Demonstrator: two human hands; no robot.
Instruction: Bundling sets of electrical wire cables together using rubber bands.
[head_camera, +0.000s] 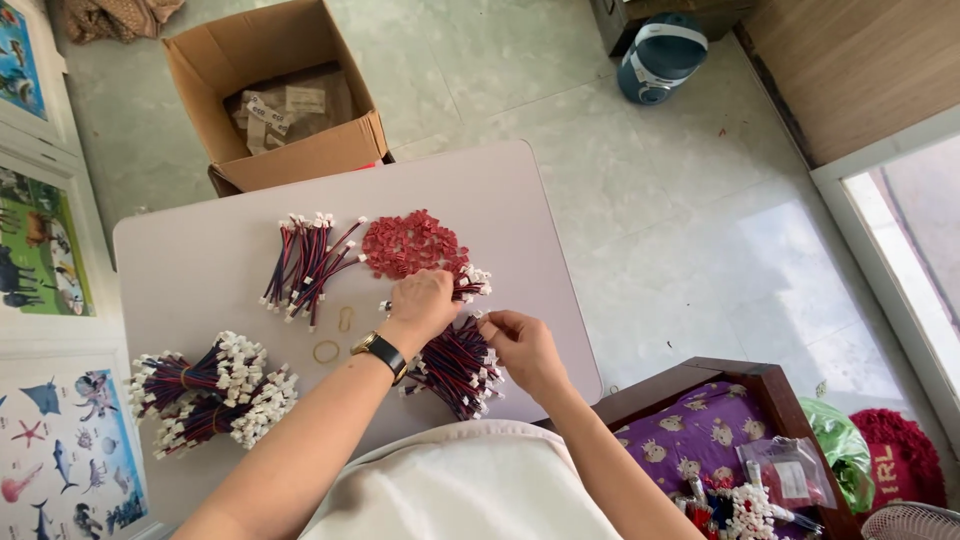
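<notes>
Head view: left hand, centre frame, pinches wire lead by white plug; right hand closes on wire bundle beneath, steadying it. Red connector pile just above, within reach; rubber bands left.

red-blue wire bundle (white-tipped), on table

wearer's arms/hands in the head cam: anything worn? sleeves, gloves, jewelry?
Both forearms are bare to the elbow, with no sleeves in view. No gloves on either hand. The left hand has a watch at the wrist, with a black strap and a gold-coloured case. The right hand and its wrist carry nothing visible. Rings cannot be made out. A white garment covers the torso below the arms.
</notes>
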